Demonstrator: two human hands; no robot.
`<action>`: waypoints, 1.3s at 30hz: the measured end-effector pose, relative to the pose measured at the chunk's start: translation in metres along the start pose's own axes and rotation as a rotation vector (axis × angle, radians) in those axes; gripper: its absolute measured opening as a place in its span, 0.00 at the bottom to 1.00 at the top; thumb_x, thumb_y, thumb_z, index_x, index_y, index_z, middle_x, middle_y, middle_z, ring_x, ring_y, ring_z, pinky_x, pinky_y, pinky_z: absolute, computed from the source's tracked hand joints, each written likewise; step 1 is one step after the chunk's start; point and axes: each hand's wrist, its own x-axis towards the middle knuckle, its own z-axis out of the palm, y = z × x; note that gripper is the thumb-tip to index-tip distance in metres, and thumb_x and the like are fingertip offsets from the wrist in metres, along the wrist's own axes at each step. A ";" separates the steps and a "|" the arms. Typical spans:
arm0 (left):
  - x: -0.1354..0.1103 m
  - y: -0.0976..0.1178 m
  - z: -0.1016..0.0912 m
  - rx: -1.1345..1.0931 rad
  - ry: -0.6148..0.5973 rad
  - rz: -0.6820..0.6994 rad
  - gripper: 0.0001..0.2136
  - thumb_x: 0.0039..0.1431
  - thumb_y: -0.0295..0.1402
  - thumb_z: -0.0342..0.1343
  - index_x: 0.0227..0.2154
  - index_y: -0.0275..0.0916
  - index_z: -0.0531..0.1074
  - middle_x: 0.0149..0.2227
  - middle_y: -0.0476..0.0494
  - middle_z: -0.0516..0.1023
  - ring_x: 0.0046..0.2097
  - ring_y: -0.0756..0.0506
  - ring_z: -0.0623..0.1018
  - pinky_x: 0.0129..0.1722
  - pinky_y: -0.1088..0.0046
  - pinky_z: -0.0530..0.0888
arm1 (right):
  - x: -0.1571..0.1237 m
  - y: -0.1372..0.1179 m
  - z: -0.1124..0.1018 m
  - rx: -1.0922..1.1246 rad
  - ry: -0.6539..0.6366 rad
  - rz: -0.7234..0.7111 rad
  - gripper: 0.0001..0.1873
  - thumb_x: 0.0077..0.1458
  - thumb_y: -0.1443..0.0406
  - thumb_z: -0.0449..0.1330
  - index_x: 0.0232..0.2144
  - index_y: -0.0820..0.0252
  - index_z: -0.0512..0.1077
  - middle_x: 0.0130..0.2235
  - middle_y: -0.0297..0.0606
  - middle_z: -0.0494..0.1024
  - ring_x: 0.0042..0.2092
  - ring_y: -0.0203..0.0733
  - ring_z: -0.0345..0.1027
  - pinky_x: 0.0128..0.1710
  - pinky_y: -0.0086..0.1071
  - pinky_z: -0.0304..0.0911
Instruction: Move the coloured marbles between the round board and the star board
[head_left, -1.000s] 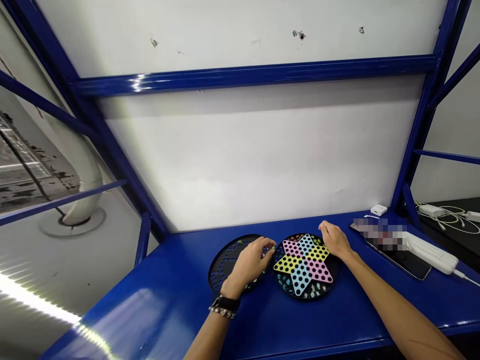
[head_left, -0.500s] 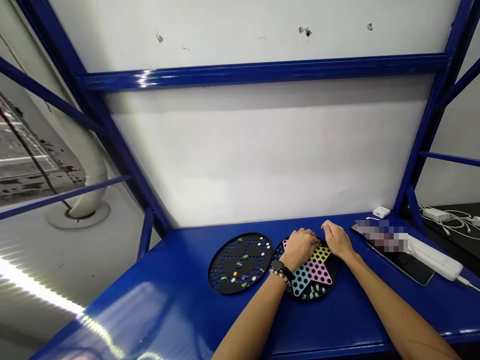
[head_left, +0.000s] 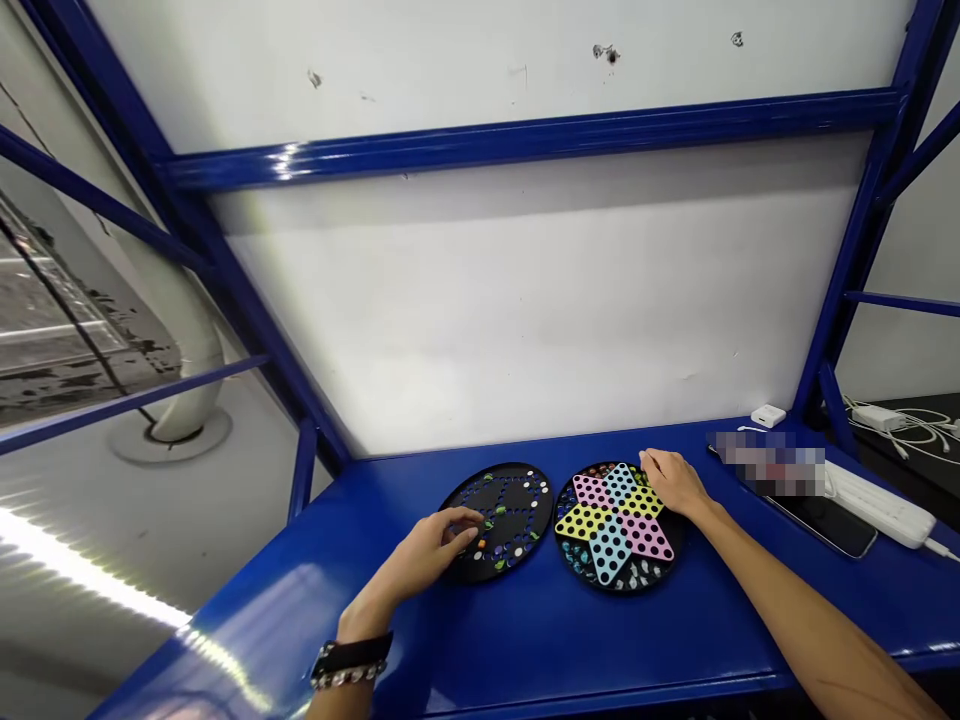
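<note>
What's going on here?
A person is working bare-handed at a blue metal bench. The left hand reaches over a black round perforated board that holds scattered marbles; whether it is holding a marble can't be seen. The right hand rests at the edge of a second round board with a pastel star on top. A phone lies to the right.

Marble board left of star board

A plain workroom, it seemed, a blue metal workbench, a blue metal frame over it, a scuffed white wall behind, a white power strip at right.
</note>
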 end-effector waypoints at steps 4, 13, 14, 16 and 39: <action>-0.005 -0.011 0.005 -0.036 0.001 -0.042 0.23 0.49 0.46 0.53 0.45 0.40 0.75 0.41 0.45 0.80 0.32 0.45 0.76 0.34 0.70 0.72 | -0.001 0.000 -0.001 0.003 0.003 -0.008 0.23 0.66 0.56 0.42 0.22 0.57 0.62 0.26 0.34 0.73 0.28 0.37 0.62 0.27 0.29 0.46; 0.004 -0.009 0.013 0.017 0.154 0.051 0.18 0.56 0.44 0.49 0.42 0.40 0.74 0.39 0.43 0.79 0.38 0.43 0.77 0.42 0.67 0.73 | -0.001 0.001 0.000 -0.003 0.000 -0.010 0.23 0.65 0.55 0.42 0.21 0.57 0.61 0.24 0.33 0.71 0.26 0.37 0.61 0.27 0.29 0.47; 0.008 -0.007 0.017 0.036 0.152 0.069 0.19 0.58 0.44 0.47 0.44 0.39 0.73 0.40 0.42 0.79 0.39 0.42 0.77 0.43 0.66 0.73 | -0.001 0.001 0.001 -0.006 0.001 -0.009 0.23 0.65 0.55 0.42 0.21 0.57 0.60 0.24 0.33 0.71 0.27 0.37 0.61 0.27 0.29 0.47; 0.017 -0.002 0.026 0.100 0.112 0.100 0.20 0.60 0.44 0.45 0.47 0.39 0.72 0.41 0.40 0.78 0.40 0.42 0.78 0.44 0.66 0.72 | -0.001 0.000 0.001 -0.009 -0.003 -0.009 0.23 0.65 0.55 0.43 0.21 0.57 0.60 0.25 0.33 0.71 0.27 0.37 0.61 0.27 0.29 0.47; 0.087 0.051 0.035 0.443 0.093 0.094 0.13 0.66 0.34 0.40 0.42 0.38 0.69 0.46 0.36 0.76 0.46 0.41 0.77 0.42 0.68 0.70 | -0.001 -0.001 0.003 -0.007 -0.002 -0.019 0.23 0.66 0.54 0.43 0.21 0.58 0.57 0.25 0.33 0.71 0.27 0.35 0.61 0.27 0.29 0.46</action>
